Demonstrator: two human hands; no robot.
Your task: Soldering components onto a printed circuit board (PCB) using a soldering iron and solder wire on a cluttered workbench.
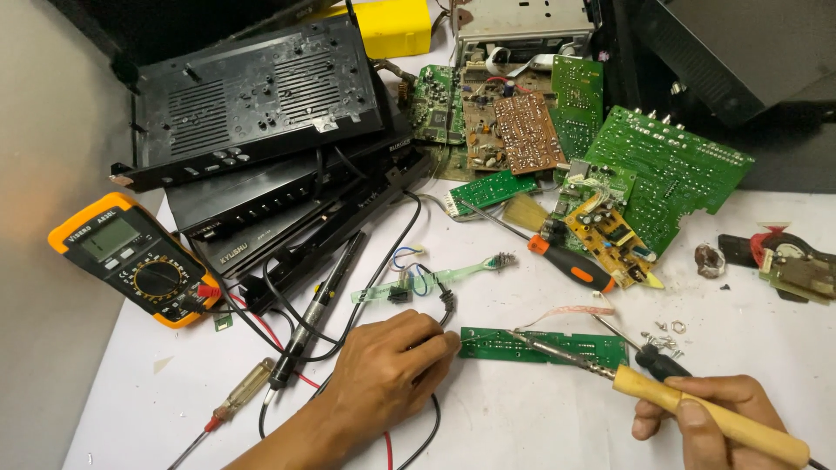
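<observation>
Narrow green circuit board strip (542, 346) lies flat on the white tabletop (540, 426), lower centre of frame. Right hand (710, 418), lower right, is closed around the wooden handle of a soldering iron (697, 407); the iron's metal shaft slants up-left and its tip rests on the strip's upper edge. Left hand (392, 370), lower centre-left, is loosely curled with fingertips (446, 341) at the strip's left end, over black cables; whether it grips anything cannot be told. Orange-handled screwdriver (570, 265) lies just above the strip. Yellow-cased multimeter (135, 258) sits at left. Stacked black set-top boxes (261, 122) fill upper left. Pile of green circuit boards (644, 174) occupies upper right. Small loose screws (666, 335) lie near the iron.
</observation>
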